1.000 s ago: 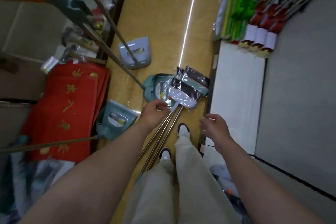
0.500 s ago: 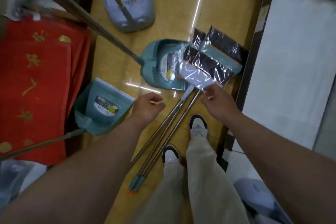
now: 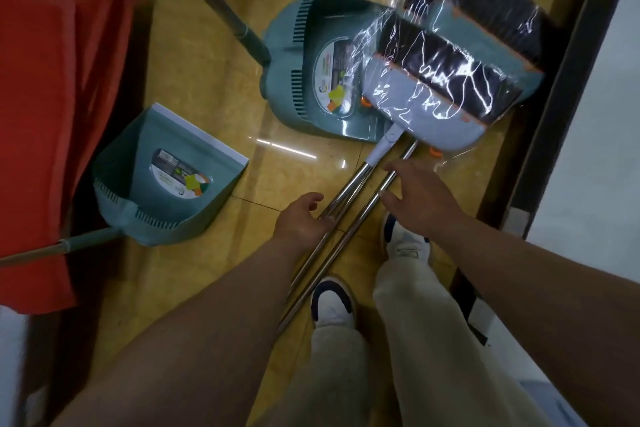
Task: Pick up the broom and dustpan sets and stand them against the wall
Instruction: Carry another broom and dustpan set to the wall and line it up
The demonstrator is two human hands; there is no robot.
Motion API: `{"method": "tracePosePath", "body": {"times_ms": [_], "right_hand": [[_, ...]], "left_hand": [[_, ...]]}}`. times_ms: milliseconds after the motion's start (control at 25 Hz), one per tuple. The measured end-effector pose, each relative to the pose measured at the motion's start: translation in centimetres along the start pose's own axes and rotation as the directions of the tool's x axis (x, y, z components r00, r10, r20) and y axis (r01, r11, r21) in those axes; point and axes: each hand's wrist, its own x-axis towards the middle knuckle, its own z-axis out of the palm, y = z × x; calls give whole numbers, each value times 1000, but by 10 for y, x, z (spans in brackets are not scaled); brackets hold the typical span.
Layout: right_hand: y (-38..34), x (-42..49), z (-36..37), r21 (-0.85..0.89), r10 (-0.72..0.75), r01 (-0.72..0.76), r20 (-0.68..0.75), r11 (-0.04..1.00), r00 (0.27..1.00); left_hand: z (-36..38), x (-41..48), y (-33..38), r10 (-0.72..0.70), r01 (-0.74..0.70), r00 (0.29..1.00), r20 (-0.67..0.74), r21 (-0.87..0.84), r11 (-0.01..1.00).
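While you lean over the yellow floor point(image 3: 194, 87), the head camera shows both your hands low in the middle of the frame, on either side of the steel broom handles point(image 3: 348, 201). Your left hand point(image 3: 299, 224) is loosely open with the thumb raised. Its bent fingers touch the left side of the nearest handle without wrapping round it. Your right hand point(image 3: 420, 199) is spread wide, palm down. Its straight fingertips point(image 3: 393, 167) reach across the handles just below the grey socket of the front broom, and I cannot tell whether they press on the metal or hover over it. Neither hand has a grip on anything. Both forearms come in from the bottom corners of the frame and angle toward each other, bare to the elbow.

The handles lie flat on the floor, running from your left shoe point(image 3: 332, 305) up and right to the broom heads point(image 3: 446, 80). These are stacked in clear plastic wrap at the upper right, beside a dark shelf base point(image 3: 561, 97). The front head overlaps the right edge of a teal dustpan point(image 3: 298, 55) at upper centre. A second teal dustpan point(image 3: 156, 184) lies at centre left, against a red stack point(image 3: 45, 114). Your right shoe point(image 3: 405, 246) is just below your right hand.
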Motion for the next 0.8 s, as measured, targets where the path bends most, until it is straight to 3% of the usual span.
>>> {"method": "tracePosePath", "body": {"times_ms": [120, 280, 400, 520, 680, 800], "right_hand": [[2, 13, 11, -2, -29, 29, -18, 1000, 999], [5, 13, 19, 14, 13, -13, 1, 1000, 1000], [2, 3, 13, -27, 5, -4, 21, 1000, 1000], [-21, -17, -3, -37, -11, 12, 25, 999, 1000], [-76, -36, -35, -3, -101, 101, -32, 995, 994], [-141, -48, -76, 27, -195, 198, -98, 980, 976]], "left_hand": [[17, 19, -9, -26, 23, 999, 42, 70, 997], [27, 35, -34, -113, 112, 990, 85, 12, 994], [33, 18, -43, 79, -84, 996, 38, 148, 985], [18, -22, -35, 253, -230, 962, -103, 194, 954], [-31, -71, 9, 328, -236, 928, -178, 402, 885], [-80, -113, 57, 402, -231, 900, -168, 598, 767]]}}
